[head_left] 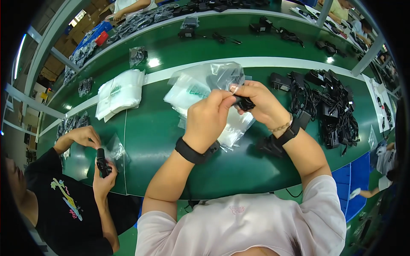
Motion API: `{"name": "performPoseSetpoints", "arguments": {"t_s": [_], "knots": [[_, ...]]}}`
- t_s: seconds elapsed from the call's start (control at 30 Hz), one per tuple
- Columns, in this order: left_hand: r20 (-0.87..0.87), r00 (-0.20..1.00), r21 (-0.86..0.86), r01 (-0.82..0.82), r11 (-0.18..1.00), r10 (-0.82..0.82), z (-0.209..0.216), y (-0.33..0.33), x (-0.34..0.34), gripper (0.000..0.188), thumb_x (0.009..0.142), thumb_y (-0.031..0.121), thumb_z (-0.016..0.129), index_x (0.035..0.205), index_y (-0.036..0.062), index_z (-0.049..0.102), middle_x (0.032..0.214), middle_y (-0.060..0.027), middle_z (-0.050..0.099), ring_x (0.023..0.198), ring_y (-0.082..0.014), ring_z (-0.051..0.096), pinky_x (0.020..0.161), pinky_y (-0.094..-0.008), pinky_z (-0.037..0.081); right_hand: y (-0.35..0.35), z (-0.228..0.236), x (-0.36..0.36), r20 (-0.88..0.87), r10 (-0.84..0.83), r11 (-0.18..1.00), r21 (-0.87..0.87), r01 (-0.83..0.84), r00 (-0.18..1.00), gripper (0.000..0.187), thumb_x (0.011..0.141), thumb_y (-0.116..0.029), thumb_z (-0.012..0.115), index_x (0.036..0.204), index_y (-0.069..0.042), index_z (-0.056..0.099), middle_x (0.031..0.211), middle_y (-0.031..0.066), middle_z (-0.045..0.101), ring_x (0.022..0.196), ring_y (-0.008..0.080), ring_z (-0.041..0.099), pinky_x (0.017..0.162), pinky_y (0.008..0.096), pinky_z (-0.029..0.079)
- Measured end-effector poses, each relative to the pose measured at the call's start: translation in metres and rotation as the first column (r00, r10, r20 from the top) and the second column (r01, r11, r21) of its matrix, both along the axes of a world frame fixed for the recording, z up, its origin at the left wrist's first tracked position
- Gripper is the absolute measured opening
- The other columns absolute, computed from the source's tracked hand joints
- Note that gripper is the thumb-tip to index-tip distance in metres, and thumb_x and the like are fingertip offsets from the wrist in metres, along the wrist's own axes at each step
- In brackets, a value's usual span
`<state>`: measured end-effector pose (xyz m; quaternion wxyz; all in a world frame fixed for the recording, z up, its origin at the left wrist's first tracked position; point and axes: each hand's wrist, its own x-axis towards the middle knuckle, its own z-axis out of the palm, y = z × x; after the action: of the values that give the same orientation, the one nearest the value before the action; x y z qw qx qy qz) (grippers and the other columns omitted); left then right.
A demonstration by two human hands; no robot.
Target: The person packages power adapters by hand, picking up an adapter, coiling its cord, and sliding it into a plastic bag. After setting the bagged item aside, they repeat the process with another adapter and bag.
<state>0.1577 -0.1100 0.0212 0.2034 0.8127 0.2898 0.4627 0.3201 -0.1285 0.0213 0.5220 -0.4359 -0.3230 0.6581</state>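
Hands at work over the middle of the green workbench point(162, 170), between its near and far edges. The right hand point(262, 102) held a black item point(245, 103) in curled fingers; the left hand point(208, 117) was pinched narrow beside it, its exact grip hidden. A clear bag point(224, 73) lay just beyond; black adapters point(335, 109) were heaped toward the right edge.

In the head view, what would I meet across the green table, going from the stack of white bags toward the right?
Stack of white bags, left hand, right hand, pile of black adapters and cables.
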Motion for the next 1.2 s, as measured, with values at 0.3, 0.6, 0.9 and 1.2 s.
{"name": "performPoseSetpoints", "arguments": {"t_s": [0.3, 0.6, 0.9, 1.2], "knots": [[0.2, 0.98, 0.358, -0.062, 0.932, -0.012, -0.002, 0.003, -0.004, 0.01, 0.077, 0.005, 0.064, 0.08, 0.0029, 0.055, 0.067, -0.0092, 0.061, 0.054, -0.0261, 0.058, 0.047, -0.0321, 0.045, 0.011, -0.01, -0.042, 0.337, -0.501, 0.632, 0.771, 0.072, 0.797, 0.055, 0.076, -0.01, 0.065, 0.126, -0.002, 0.042, 0.087, 0.0066, 0.061, 0.073, 0.0185, 0.06, 0.062, 0.0304, 0.048], [0.148, 0.989, 0.42, -0.083, 0.904, 0.023, -0.001, 0.0, -0.007, 0.01, 0.077, 0.007, 0.065, 0.081, 0.0032, 0.057, 0.067, -0.0104, 0.059, 0.054, -0.0264, 0.057, 0.048, -0.0321, 0.046, 0.011, 0.003, -0.038, 0.837, -0.447, 0.752, 0.543, -0.374, 0.316, 0.068, 0.076, -0.018, 0.066, 0.135, -0.005, 0.033, 0.095, 0.0212, 0.059, 0.072, 0.0335, 0.057, 0.067, 0.0296, 0.048], [0.018, 0.973, 0.133, -0.231, 0.964, 0.23, 0.016, -0.009, -0.01, 0.019, 0.074, 0.009, 0.067, 0.086, 0.0045, 0.053, 0.064, -0.0077, 0.055, 0.055, -0.0261, 0.053, 0.049, -0.0341, 0.044, 0.035, -0.009, -0.015, 0.254, -0.132, 0.939, 0.342, 0.039, 0.958, 0.048, 0.079, -0.023, 0.065, 0.118, -0.001, 0.046, 0.077, 0.0041, 0.057, 0.063, 0.0151, 0.056, 0.051, 0.0281, 0.043], [0.001, 0.983, 0.434, -0.167, 0.885, 0.185, -0.015, 0.033, -0.031, 0.022, 0.073, 0.009, 0.071, 0.082, 0.0024, 0.052, 0.073, -0.0085, 0.055, 0.064, -0.0195, 0.054, 0.051, -0.028, 0.045, 0.022, 0.006, -0.034, 0.003, 0.008, 0.958, 0.286, -0.008, 1.0, 0.03, 0.081, -0.024, 0.065, 0.1, -0.007, 0.05, 0.079, 0.0024, 0.056, 0.059, 0.0102, 0.053, 0.049, 0.022, 0.04]]}}
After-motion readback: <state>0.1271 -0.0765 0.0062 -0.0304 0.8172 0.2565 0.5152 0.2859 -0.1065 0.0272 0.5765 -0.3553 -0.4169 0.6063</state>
